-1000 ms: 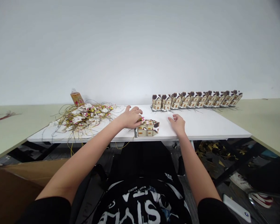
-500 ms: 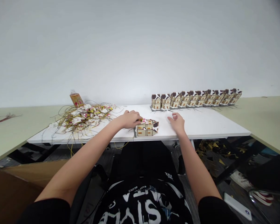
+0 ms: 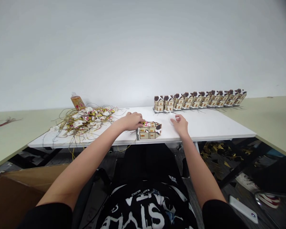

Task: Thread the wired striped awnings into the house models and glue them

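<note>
A small cream model house lies on its side near the front edge of the white table, its dark roof pointing right. My left hand is at its base end, fingers closed on a small red-and-white striped piece against the house's upper side. To the right of the house, my right hand is held over the table with fingers apart and nothing in them. On the left is a tangled pile of striped pieces with thin wires.
A row of several upright model houses stands along the back right. Behind the wire pile sits a bottle of amber liquid. An open cardboard box is at the lower left, and a white phone at the lower right.
Both hands and the lying house hold nearly the same places. The whole view has shifted very slightly.
</note>
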### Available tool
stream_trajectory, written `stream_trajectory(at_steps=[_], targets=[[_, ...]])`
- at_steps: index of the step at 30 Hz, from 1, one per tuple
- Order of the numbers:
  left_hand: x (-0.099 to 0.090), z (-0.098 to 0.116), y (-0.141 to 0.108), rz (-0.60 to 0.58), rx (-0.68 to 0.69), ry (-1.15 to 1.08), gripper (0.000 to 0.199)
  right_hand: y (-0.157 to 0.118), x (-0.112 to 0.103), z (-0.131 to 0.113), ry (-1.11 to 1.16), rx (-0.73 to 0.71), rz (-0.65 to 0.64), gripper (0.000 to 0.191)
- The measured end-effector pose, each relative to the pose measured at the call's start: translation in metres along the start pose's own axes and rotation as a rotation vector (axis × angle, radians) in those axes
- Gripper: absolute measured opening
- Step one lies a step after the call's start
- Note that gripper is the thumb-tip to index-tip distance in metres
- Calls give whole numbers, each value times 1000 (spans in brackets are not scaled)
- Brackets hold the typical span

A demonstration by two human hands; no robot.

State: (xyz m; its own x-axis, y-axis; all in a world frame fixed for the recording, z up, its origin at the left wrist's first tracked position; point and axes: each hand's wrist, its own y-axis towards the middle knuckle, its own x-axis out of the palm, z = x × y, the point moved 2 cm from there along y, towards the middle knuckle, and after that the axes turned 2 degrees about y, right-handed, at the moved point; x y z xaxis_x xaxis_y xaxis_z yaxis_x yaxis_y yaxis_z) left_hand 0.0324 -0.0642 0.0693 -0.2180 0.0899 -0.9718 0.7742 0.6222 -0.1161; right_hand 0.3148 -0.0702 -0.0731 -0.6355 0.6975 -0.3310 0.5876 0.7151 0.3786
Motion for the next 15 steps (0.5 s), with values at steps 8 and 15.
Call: stream_trajectory(at_steps=[8,15], targets=[[3,-1,0,19,0,-31,37,0,0,0,6,13,3,30],[9,1,1,49,-31,-86,40,0,-1,-1,6,23,1,29]])
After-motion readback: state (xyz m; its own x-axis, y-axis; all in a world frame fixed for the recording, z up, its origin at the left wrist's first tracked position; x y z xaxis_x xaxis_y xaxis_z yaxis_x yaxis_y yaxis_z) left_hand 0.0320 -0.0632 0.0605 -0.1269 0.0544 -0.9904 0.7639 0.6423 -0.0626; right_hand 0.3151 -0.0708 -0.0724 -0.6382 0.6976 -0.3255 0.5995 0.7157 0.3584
